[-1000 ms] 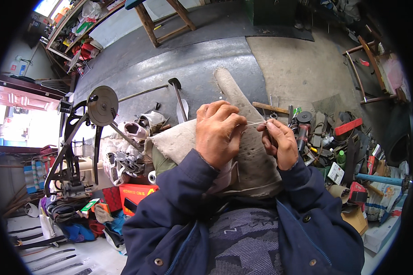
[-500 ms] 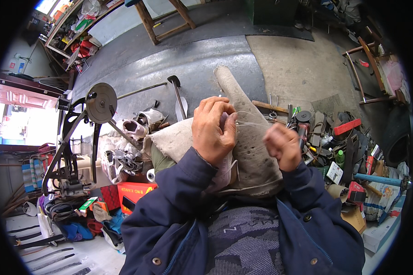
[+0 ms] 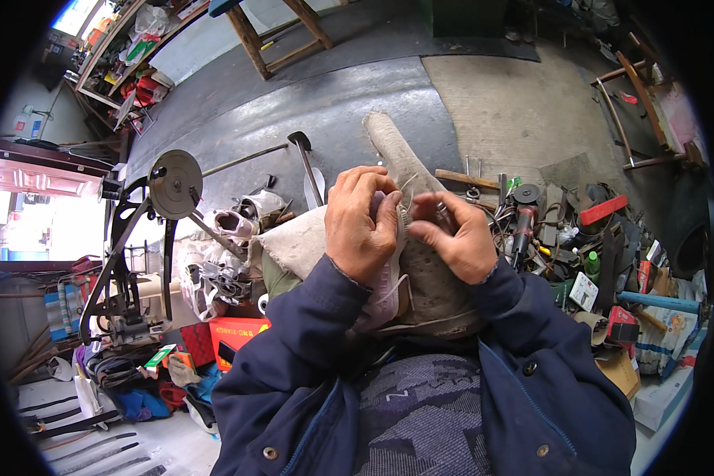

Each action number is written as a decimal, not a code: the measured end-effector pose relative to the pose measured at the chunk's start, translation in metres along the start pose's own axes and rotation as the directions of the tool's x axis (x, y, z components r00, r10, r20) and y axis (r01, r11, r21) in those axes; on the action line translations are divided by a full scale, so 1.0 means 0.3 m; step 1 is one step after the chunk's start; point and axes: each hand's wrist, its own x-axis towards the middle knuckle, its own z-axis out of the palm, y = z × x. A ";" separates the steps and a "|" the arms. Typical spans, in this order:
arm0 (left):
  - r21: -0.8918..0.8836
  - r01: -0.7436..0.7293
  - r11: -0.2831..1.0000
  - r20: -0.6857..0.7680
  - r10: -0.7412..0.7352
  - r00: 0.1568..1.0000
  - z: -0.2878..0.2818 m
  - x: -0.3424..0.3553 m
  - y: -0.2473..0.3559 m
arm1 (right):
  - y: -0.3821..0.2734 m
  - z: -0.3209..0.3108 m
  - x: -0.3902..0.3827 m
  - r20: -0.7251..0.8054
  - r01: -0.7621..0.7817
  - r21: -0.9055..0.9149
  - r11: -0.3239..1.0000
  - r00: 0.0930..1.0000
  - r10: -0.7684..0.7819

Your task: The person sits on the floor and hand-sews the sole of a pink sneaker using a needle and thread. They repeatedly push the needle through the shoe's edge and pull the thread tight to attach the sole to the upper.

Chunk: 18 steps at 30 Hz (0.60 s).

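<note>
My left hand [image 3: 361, 226] is closed around a pale pink shoe [image 3: 386, 295] that lies on my lap, with its thumb pressed on the upper. Beneath the shoe a stained, thick beige cloth [image 3: 444, 297] covers my knees. Just right of the shoe is my right hand [image 3: 458, 242], its fingers curled and the thumb pointing at the shoe's edge. Motion smears those fingertips, and what they hold is hidden. Thin pale thread [image 3: 408, 184] shows between the two hands, above the shoe's edge.
A hand-cranked sewing machine [image 3: 174, 184] with a big wheel stands at left. Near it lie several shoes [image 3: 232, 224] and a red box [image 3: 234, 329]. Tools, including a power tool [image 3: 523, 226], crowd the floor at right. A wooden stool [image 3: 254, 47] stands ahead.
My right hand has come left and up, from well off to the right, close to the shoe. The thread stretched between the hands has slackened. My left hand keeps its hold on the shoe.
</note>
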 end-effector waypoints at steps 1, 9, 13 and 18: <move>-0.003 0.003 1.000 -0.002 -0.003 1.000 0.000 0.000 -0.001 | -0.004 -0.002 -0.007 0.003 0.029 -0.266 0.964 1.000 -0.030; -0.015 0.030 0.999 0.000 -0.030 1.000 0.006 0.001 0.006 | 0.016 -0.049 -0.031 0.026 0.073 -0.326 0.943 0.997 -0.068; -0.015 0.032 0.999 -0.008 -0.033 0.999 0.001 -0.004 -0.001 | -0.009 -0.085 -0.051 -0.037 0.081 -0.105 0.991 0.996 -0.085; 0.001 -0.018 1.000 -0.005 0.018 1.000 0.003 -0.005 -0.009 | -0.031 -0.039 -0.016 0.073 0.255 0.194 0.947 0.959 -0.273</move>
